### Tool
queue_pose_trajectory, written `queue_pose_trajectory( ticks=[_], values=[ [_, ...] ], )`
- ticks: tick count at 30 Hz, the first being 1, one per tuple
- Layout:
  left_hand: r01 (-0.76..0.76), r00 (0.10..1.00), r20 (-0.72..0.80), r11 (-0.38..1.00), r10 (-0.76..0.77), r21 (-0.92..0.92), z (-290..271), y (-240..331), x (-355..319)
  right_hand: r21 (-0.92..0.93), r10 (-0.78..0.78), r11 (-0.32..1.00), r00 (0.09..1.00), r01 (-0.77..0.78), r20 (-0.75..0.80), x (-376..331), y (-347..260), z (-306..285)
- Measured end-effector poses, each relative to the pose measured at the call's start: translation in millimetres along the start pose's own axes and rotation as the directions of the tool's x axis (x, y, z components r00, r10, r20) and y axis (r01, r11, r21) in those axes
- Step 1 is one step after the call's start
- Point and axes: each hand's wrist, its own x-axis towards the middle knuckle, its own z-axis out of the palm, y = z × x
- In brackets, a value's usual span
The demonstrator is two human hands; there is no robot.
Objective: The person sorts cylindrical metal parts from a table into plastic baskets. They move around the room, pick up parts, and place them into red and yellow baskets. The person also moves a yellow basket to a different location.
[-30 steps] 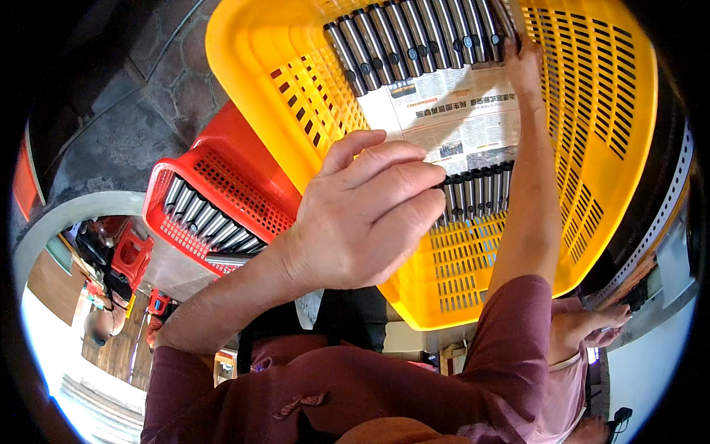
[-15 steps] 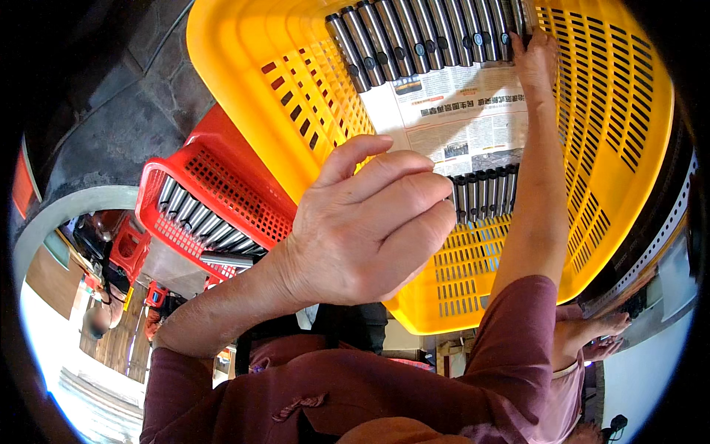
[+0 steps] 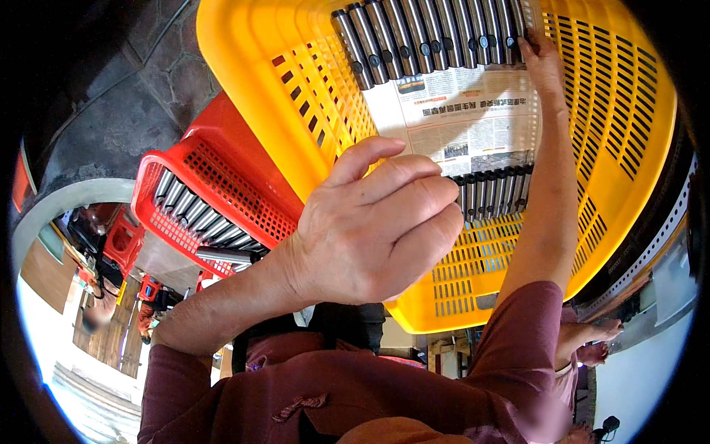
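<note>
My left hand [image 3: 384,222] hangs in front of the yellow basket [image 3: 436,322], its fingers curled in. Whatever it may hold is hidden behind the fingers. My right hand [image 3: 546,68] reaches to the far right end of a row of shiny metal tubes [image 3: 425,37] with black ends. Its thumb and fingers close around the end of the last tube, partly hidden there. Printed newspaper [image 3: 466,122] lines the basket beneath the row. A second row of dark-ended tubes [image 3: 492,194] lies nearer me, partly covered by my left hand.
To the left stands a red basket [image 3: 244,189] holding several more metal tubes [image 3: 196,218]. Grey stone floor [image 3: 96,140] shows beyond it. Another person's arm and hand [image 3: 599,331] appear at the lower right. Further red plastic items [image 3: 124,240] are at the left.
The baskets sit slightly differently in the picture. My right hand stays at the row's right end, and my left hand keeps its curled shape.
</note>
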Motion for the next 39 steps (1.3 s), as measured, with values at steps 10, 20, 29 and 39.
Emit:
queue_pose_trajectory(
  ticks=[10, 20, 29, 39],
  values=[
    [-0.024, 0.999, -0.034, 0.999, 0.023, -0.046, -4.6, 3.3, -7.6, -0.092, -0.167, 0.984, 0.978, 0.155, -0.129, -7.5, -4.7, 13.4],
    [0.126, 0.990, -0.021, 0.957, -0.136, -0.262, -37.2, 50.6, -122.5, 0.680, 0.299, 0.686, 0.751, 0.259, -0.588, -123.1, -163.3, -64.7],
    [0.460, 0.886, 0.046, 0.887, -0.461, 0.036, -100.1, 2.9, -303.9, 0.353, -0.353, 0.873, 0.935, 0.337, -0.019, -324.1, -386.9, 10.8],
    [0.724, 0.653, -0.110, 0.660, -0.749, -0.200, -119.5, -35.4, -343.8, 0.042, -0.554, 0.779, 0.654, 0.626, 0.516, -345.7, -375.8, 118.6]
  ],
)
